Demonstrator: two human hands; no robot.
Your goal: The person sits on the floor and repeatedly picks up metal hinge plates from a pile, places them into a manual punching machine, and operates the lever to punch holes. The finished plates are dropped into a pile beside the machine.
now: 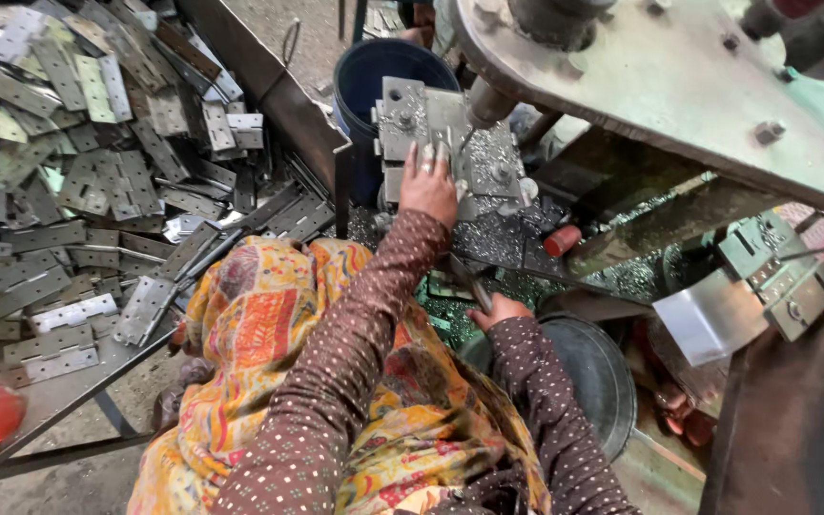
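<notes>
Dotted brown sleeves are reaching forward. Left hand (428, 186) is pressing flat, fingers (426, 157) spread, on a perforated steel plate (410, 119) seated in the press fixture (488, 157). Right hand (498, 310) is gripping a dark lever (469, 281). Such a plate is probably stiff, light and sharp-edged, best pinched by its long sides.

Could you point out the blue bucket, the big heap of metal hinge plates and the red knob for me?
blue bucket (366, 72): head view, on its dark inner wall.
heap of metal hinge plates (78, 162): head view, middle of the pile.
red knob (562, 239): head view, on its rounded side.
</notes>
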